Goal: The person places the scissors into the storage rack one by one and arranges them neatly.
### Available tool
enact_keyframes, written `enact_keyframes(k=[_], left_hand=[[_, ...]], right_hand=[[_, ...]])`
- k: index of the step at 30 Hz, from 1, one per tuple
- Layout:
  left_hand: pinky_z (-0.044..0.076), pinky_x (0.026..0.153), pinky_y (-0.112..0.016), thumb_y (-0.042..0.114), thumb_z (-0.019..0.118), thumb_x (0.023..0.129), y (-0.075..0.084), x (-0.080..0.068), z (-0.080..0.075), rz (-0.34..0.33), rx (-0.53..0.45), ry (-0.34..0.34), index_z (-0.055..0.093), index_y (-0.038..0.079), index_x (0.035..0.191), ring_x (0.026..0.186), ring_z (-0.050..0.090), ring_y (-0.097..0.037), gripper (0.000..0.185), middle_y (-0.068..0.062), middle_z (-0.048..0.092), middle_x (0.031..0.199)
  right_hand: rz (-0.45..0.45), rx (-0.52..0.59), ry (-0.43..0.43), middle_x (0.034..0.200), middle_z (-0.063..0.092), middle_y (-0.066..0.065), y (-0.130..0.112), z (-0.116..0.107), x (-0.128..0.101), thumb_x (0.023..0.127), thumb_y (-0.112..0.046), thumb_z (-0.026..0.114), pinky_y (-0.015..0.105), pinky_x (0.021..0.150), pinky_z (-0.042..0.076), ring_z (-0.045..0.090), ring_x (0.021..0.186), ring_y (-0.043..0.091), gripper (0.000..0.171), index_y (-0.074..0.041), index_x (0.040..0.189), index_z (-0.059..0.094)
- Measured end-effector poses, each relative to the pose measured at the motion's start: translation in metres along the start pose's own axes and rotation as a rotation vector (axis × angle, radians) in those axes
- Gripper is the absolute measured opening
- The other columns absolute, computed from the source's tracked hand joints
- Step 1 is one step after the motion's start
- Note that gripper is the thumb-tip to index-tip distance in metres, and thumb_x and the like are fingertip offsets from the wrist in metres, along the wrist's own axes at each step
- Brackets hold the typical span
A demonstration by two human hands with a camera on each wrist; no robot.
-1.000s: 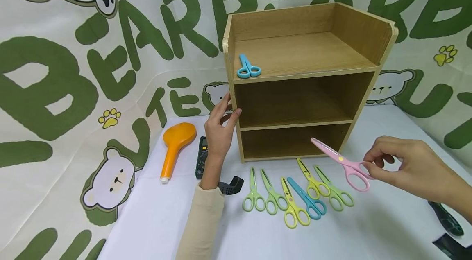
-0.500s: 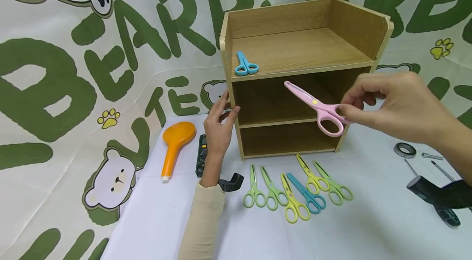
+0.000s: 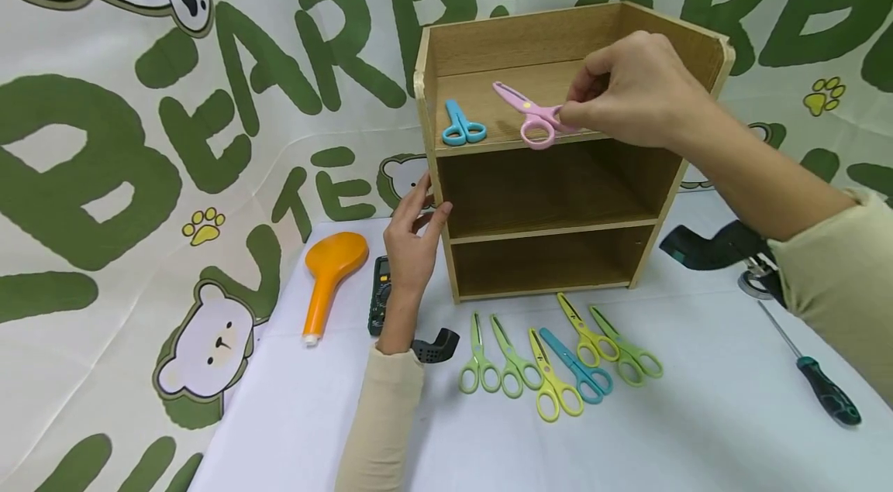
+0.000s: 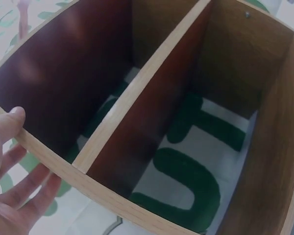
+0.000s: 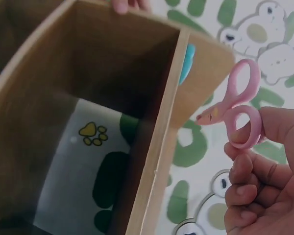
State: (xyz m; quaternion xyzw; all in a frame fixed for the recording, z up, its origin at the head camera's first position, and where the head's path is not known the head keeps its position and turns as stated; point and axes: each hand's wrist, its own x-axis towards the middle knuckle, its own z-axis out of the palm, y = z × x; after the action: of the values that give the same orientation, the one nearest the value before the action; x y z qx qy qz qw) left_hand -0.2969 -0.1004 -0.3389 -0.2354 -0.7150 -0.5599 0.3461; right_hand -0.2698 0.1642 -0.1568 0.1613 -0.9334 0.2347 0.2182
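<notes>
My right hand (image 3: 628, 89) pinches the handles of pink scissors (image 3: 529, 114) just above the top shelf of a wooden shelf unit (image 3: 656, 190), blades pointing left. The right wrist view shows the pink scissors (image 5: 237, 111) held between thumb and fingers. Blue scissors (image 3: 460, 126) lie on the top shelf at its left front. My left hand (image 3: 413, 244) rests with straight fingers against the unit's left side wall, its fingers (image 4: 12, 186) seen at the front edge in the left wrist view. Several green, yellow and blue scissors (image 3: 558, 368) lie in a row on the table in front.
An orange shower head (image 3: 331, 275) and a dark multimeter (image 3: 380, 294) lie left of the unit. A screwdriver (image 3: 816, 376), a tape roll (image 3: 753, 284) and a dark tool (image 3: 718, 244) lie at the right. A white cloth covers the table (image 3: 698, 438).
My right hand has lifted the pink scissors from table height up and to the left, over the top shelf. The left hand has stayed against the unit's side.
</notes>
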Motion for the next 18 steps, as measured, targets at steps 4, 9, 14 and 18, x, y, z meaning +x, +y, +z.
enact_keyframes(k=[4, 9, 14, 18], left_hand=[[0.055, 0.089, -0.056, 0.0, 0.068, 0.093, 0.0, 0.0, 0.0, -0.009, -0.003, -0.003, 0.053, -0.003, 0.142, 0.109, 0.064, -0.034, 0.051, -0.019, 0.061, 0.132], [0.055, 0.089, -0.056, 0.0, 0.069, 0.093, -0.001, -0.001, 0.0, -0.008, -0.003, -0.002, 0.053, -0.004, 0.141, 0.109, 0.064, -0.034, 0.051, -0.019, 0.061, 0.133], [0.055, 0.089, -0.056, 0.0, 0.069, 0.093, -0.001, -0.001, -0.001, -0.007, -0.007, 0.001, 0.053, -0.004, 0.141, 0.109, 0.063, -0.033, 0.051, -0.019, 0.06, 0.134], [0.055, 0.089, -0.054, 0.001, 0.069, 0.093, -0.001, 0.001, 0.0, -0.004, -0.014, 0.001, 0.054, -0.003, 0.141, 0.108, 0.063, -0.033, 0.05, -0.019, 0.06, 0.134]], right_hand=[[0.077, 0.015, -0.061, 0.072, 0.065, 0.009, 0.0, 0.009, 0.025, 0.087, -0.027, 0.074, 0.027, 0.049, 0.036, 0.049, 0.074, 0.021, 0.024, -0.003, 0.086, 0.075], [0.136, 0.002, -0.108, 0.068, 0.064, 0.005, -0.001, 0.028, 0.046, 0.084, -0.026, 0.072, 0.031, 0.057, 0.038, 0.049, 0.079, 0.021, 0.023, -0.003, 0.08, 0.076], [0.192, -0.016, -0.133, 0.068, 0.061, 0.005, -0.001, 0.042, 0.055, 0.085, -0.029, 0.072, 0.035, 0.063, 0.038, 0.05, 0.082, 0.023, 0.026, -0.003, 0.08, 0.073], [0.178, -0.03, -0.152, 0.067, 0.061, 0.004, 0.0, 0.045, 0.053, 0.088, -0.027, 0.068, 0.033, 0.059, 0.037, 0.05, 0.077, 0.022, 0.025, -0.003, 0.084, 0.075]])
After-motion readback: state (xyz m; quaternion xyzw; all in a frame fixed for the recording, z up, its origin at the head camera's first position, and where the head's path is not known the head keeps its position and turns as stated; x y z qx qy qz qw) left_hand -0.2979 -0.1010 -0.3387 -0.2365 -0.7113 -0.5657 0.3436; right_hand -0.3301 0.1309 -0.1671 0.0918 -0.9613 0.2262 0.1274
